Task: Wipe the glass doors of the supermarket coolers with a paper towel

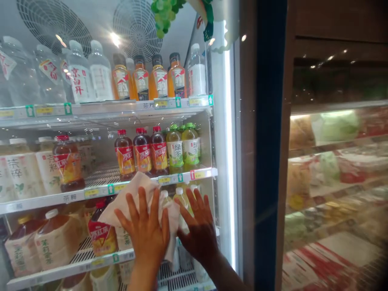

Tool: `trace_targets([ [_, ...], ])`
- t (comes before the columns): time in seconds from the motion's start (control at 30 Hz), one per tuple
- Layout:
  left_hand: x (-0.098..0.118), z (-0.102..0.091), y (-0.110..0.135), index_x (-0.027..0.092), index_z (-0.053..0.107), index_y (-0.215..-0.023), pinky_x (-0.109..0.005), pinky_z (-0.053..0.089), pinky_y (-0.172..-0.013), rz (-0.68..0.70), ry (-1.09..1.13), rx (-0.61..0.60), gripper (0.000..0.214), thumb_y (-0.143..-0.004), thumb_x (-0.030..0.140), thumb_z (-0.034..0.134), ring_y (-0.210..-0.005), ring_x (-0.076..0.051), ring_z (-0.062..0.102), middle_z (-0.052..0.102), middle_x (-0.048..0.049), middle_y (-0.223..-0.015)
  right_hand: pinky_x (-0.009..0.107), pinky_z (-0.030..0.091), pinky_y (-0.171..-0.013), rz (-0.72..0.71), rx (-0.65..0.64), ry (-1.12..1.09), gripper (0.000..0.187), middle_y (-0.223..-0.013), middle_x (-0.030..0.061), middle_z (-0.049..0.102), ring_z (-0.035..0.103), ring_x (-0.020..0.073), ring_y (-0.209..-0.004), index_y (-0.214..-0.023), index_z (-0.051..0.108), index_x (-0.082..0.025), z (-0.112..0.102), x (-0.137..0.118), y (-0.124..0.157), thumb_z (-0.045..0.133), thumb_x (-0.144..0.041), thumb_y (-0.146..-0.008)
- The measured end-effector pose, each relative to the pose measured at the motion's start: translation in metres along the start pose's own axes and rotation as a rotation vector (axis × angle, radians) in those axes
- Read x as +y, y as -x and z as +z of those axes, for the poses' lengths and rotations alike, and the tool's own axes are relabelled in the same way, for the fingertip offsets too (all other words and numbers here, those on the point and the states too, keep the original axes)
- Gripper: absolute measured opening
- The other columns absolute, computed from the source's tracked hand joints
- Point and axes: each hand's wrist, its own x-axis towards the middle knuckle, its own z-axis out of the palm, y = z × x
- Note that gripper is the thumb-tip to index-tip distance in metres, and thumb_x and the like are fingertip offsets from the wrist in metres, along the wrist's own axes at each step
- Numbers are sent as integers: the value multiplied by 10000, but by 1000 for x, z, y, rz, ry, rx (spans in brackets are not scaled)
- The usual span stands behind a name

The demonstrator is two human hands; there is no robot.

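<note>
My left hand [147, 234] lies flat with its fingers spread over a pale, thin cloth [138, 182], pressing it against the glass front of a drinks fridge. The cloth fans out above the fingertips and also shows to the right, where a fold [172, 210] hangs beside the thumb. My right hand [198, 232], in shadow, has its fingers stretched apart near the cloth's right edge. Whether it touches the cloth or only the glass is unclear. Behind the hands, small bottles [181, 196] stand on a lower shelf, partly covered.
Shelves behind the glass carry red-capped tea bottles [143, 151], green-capped bottles [190, 145], amber drinks [158, 79] and clear water bottles [79, 76]. A bright light strip [228, 153] runs along the right side, next to a dark frame [269, 141]. Blurred packaged goods [336, 169] fill shelves further right.
</note>
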Motion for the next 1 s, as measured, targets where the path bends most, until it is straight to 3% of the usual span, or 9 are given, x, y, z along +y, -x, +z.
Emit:
trace_targets([
  [0.17,32,17,16,334,220,-1616,-609,-94,-1280,47,24,-37,706,-988,438,524,-1615,-300,-10,82,8,-1738,550,166,-1298,4,8,-16,641,-1722,94,219,207,332,-1588,-1593,381,-231,-11,29,17,585,-268,-987],
  [0.27,54,27,8,346,217,-1614,-593,-111,-1281,79,-6,-20,676,-1002,415,497,-1616,-280,-16,76,25,-1735,578,165,-1293,-2,7,-9,648,-1734,62,181,168,322,-1599,-1623,314,-273,-14,44,14,507,-247,-1005],
  [0.37,62,30,0,356,240,-1607,-589,-106,-1284,115,-14,-30,658,-1004,383,502,-1617,-272,-8,91,35,-1731,619,186,-1277,41,12,-20,650,-1737,72,164,153,340,-1599,-1640,266,-270,-16,48,14,453,-233,-1019],
  [0.57,28,14,27,380,273,-1595,-588,-75,-1294,43,-5,-44,691,-973,370,576,-1617,-274,29,122,46,-1730,681,152,-1264,107,19,-52,705,-1738,62,162,140,377,-1596,-1638,264,-309,-13,35,21,563,-245,-1003],
  [0.7,5,1,10,356,235,-1612,-616,-56,-1285,10,-89,-10,747,-957,299,590,-1616,-303,17,92,4,-1736,783,126,-1215,129,116,-87,782,-1736,48,159,110,438,-1586,-1643,236,-332,-5,21,6,629,-242,-972],
  [0.87,-12,-7,19,341,224,-1618,-601,-54,-1291,60,-100,-44,771,-943,292,594,-1615,-300,14,92,0,-1736,840,124,-1175,114,44,-57,733,-1730,87,157,103,476,-1576,-1638,274,-306,7,-6,8,599,-262,-982],
  [1.0,-40,-18,8,348,242,-1611,-602,-52,-1290,50,-107,-30,754,-949,295,598,-1615,-304,19,89,2,-1738,885,71,-1136,133,104,-24,749,-1731,67,146,71,495,-1573,-1638,259,-338,18,-25,-4,619,-307,-983],
])
